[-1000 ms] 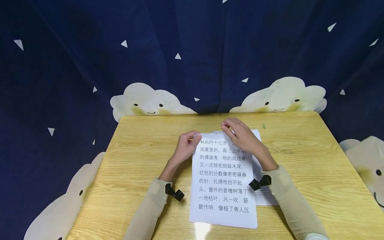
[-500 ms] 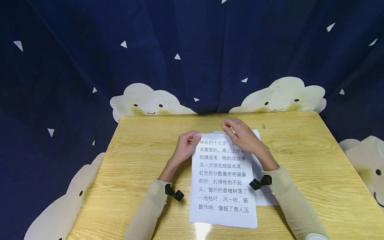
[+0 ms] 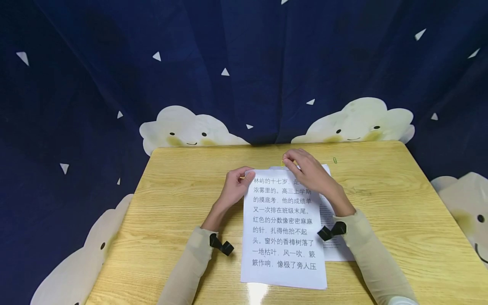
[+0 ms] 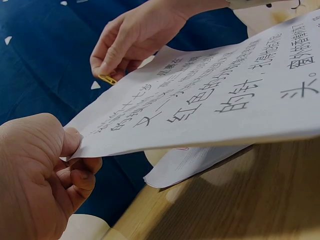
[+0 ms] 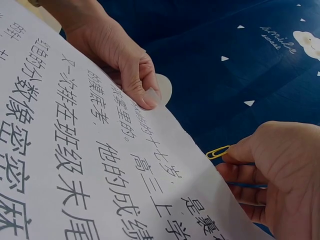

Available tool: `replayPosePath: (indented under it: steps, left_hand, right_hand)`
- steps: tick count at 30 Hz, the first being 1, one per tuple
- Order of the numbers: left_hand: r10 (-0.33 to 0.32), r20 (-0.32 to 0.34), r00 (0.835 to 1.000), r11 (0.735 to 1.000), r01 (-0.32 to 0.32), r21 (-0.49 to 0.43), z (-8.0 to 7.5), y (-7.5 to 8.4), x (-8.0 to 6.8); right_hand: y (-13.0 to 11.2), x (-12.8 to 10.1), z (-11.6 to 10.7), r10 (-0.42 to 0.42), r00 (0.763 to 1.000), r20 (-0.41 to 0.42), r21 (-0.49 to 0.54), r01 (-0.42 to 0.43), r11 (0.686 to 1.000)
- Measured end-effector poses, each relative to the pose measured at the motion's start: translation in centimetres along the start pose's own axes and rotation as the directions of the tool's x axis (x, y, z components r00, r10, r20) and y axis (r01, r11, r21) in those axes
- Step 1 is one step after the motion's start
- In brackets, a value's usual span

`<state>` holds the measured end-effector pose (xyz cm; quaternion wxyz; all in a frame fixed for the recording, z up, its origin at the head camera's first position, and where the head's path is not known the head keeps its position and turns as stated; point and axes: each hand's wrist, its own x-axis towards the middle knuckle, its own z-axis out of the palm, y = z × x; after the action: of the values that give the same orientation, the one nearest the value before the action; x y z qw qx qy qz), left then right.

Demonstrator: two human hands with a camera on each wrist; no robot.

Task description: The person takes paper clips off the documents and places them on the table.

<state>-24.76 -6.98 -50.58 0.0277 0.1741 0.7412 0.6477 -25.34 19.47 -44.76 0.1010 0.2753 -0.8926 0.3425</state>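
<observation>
Near the middle of the wooden tabletop [image 3: 175, 199], a little toward its far edge, a printed sheet [image 3: 284, 228] of white paper with large black Chinese characters lies lengthwise, its near edge close to the near edge of the tabletop. The person's left hand [image 3: 234, 188] pinches the sheet's far left corner between thumb and curled fingers [image 5: 137, 82], lifting that end off the wood, as the left wrist view shows. The right hand [image 3: 306, 169] is at the sheet's far edge, toward its right corner, with thumb and fingers [image 4: 112, 55] pressed together on a yellow paper clip [image 5: 218, 151]; the clip sits right at the paper's far edge, and it is not possible to tell whether it has slid onto the sheet. A second sheet [image 3: 335, 241] with smaller print lies flat under the first, sticking out to the right, partly covered by the right forearm. A green paper clip [image 3: 335, 160] lies alone on the tabletop near the far edge, just right of the right hand. Both arms wear pale beige sleeves [image 3: 190, 262] with black straps at the wrists. A dark blue cloth [image 3: 244, 63] printed with smiling clouds hangs behind the tabletop.
</observation>
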Motion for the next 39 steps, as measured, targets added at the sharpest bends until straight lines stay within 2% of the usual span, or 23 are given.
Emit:
replayPosePath:
  steps: [10,26,39]
  left_hand:
    - [0.019,0.011,1.000,1.000,-0.019,0.009,0.0,-0.1,0.0]
    - [0.000,-0.014,1.000,1.000,0.000,0.014,0.0,-0.2,0.0]
    - [-0.007,-0.008,1.000,1.000,0.007,0.011,0.0,-0.3,0.1]
  right_hand:
    - [0.3,-0.1,-0.4,0.003,1.000,0.001,0.003,-0.003,1.000]
    - [0.5,-0.1,-1.5,0.022,1.000,-0.004,0.003,-0.022,1.000]
    - [1.2,-0.2,-2.3,0.066,0.998,-0.011,0.013,-0.066,0.998]
